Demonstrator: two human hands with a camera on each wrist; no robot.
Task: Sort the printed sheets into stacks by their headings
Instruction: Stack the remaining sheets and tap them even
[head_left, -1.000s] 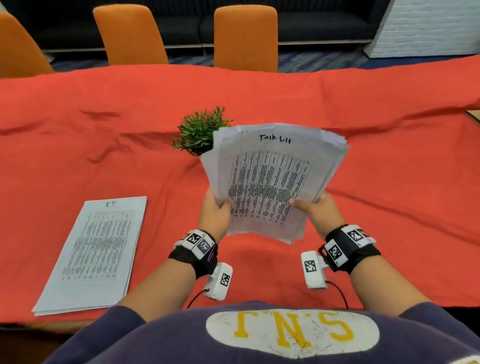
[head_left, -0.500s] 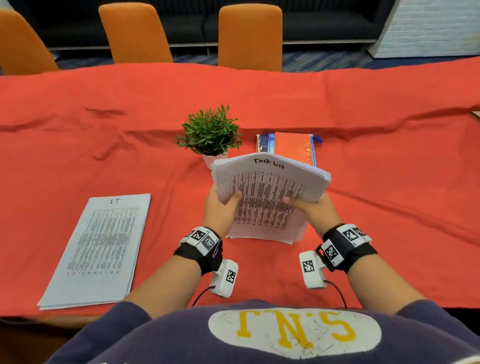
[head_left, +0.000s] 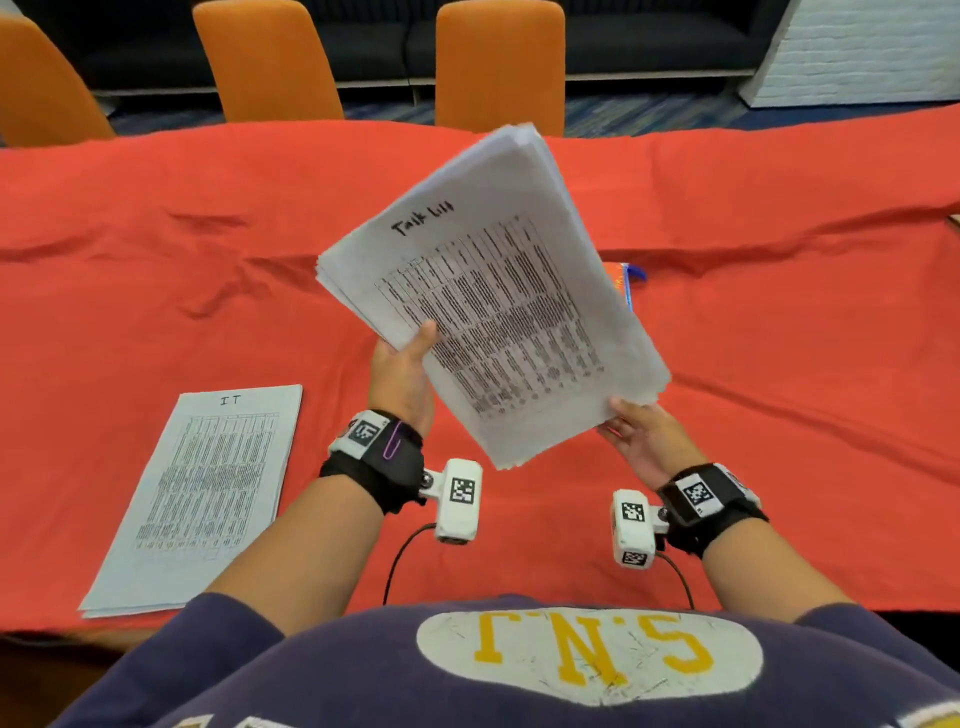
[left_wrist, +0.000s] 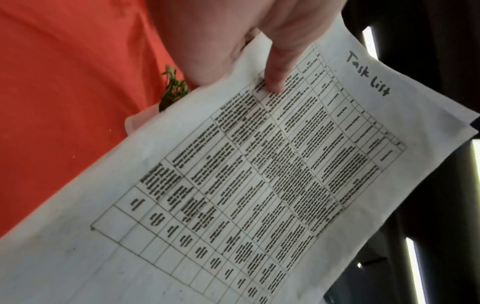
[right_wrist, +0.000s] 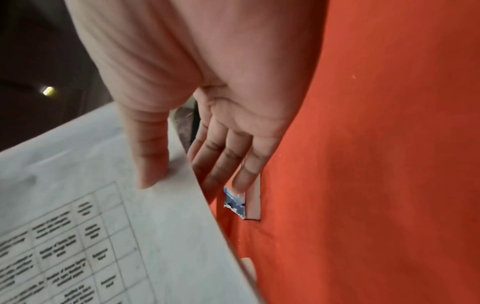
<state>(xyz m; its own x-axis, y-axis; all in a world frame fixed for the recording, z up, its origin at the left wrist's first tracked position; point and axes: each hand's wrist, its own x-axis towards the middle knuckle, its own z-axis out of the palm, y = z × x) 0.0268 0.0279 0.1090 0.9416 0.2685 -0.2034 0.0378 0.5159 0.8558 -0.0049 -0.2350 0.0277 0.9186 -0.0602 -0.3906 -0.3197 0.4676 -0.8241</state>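
Observation:
I hold a thick bundle of printed sheets (head_left: 498, 291) in the air over the red tablecloth, tilted, its top sheet headed "Task list" (left_wrist: 369, 74). My left hand (head_left: 402, 371) pinches its left edge, thumb (left_wrist: 278, 67) on the top sheet. My right hand (head_left: 636, 434) pinches the lower right corner, thumb (right_wrist: 150, 156) on top and fingers (right_wrist: 226, 162) underneath. A flat stack headed "IT" (head_left: 202, 493) lies on the cloth at the near left.
A red cloth (head_left: 779, 338) covers the table. Notebooks (head_left: 623, 280) peek out behind the bundle; a small green plant (left_wrist: 174, 90) shows only beside it in the left wrist view. Three orange chairs (head_left: 501, 62) stand along the far edge.
The bundle has risen from low and near upright in front of me and turned clockwise, its top now pointing up and right. It now hides the plant and most of the notebooks.

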